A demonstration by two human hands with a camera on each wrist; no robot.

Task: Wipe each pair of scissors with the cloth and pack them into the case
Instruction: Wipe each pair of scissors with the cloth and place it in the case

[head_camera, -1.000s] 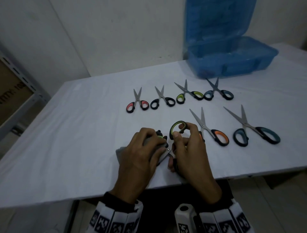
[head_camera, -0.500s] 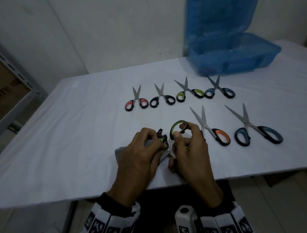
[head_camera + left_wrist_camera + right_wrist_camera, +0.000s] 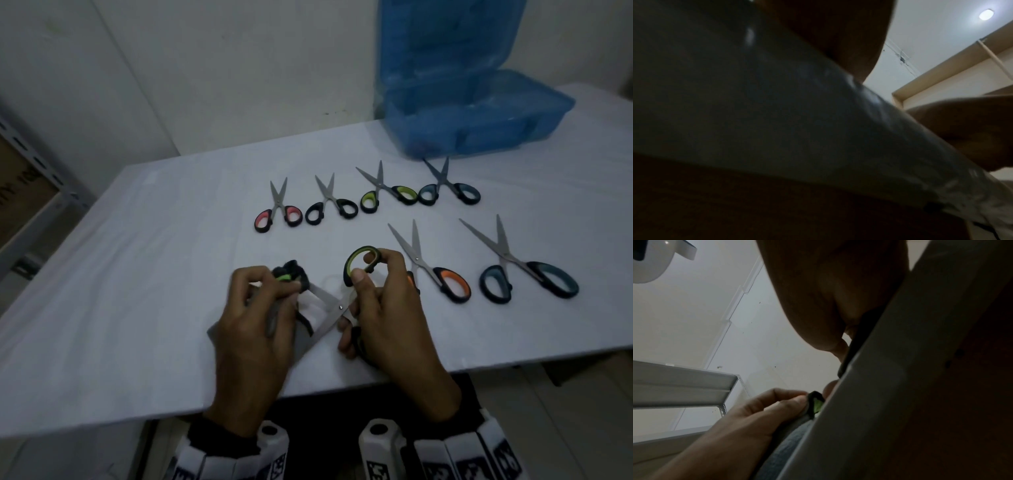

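Wiping scissors (image 3: 337, 301) — cloth (image 3: 274, 318) (grey) in left hand (image 3: 255, 329).

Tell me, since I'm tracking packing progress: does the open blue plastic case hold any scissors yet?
No, the open blue plastic case shows only bare compartments in the head view.

- You are looking down at a white table (image 3: 137, 274) that is filling most of the head view, its near edge running just in front of you.
- A pale wall (image 3: 222, 75) is standing behind the table.
- A grey metal shelf frame (image 3: 41, 171) is showing at the far left, with a brown cardboard box (image 3: 17, 205) sitting inside it.
- A round ceiling light (image 3: 986, 14) is glowing in your left wrist view.
- Light floor tiles (image 3: 582, 411) are showing below the table on the right.
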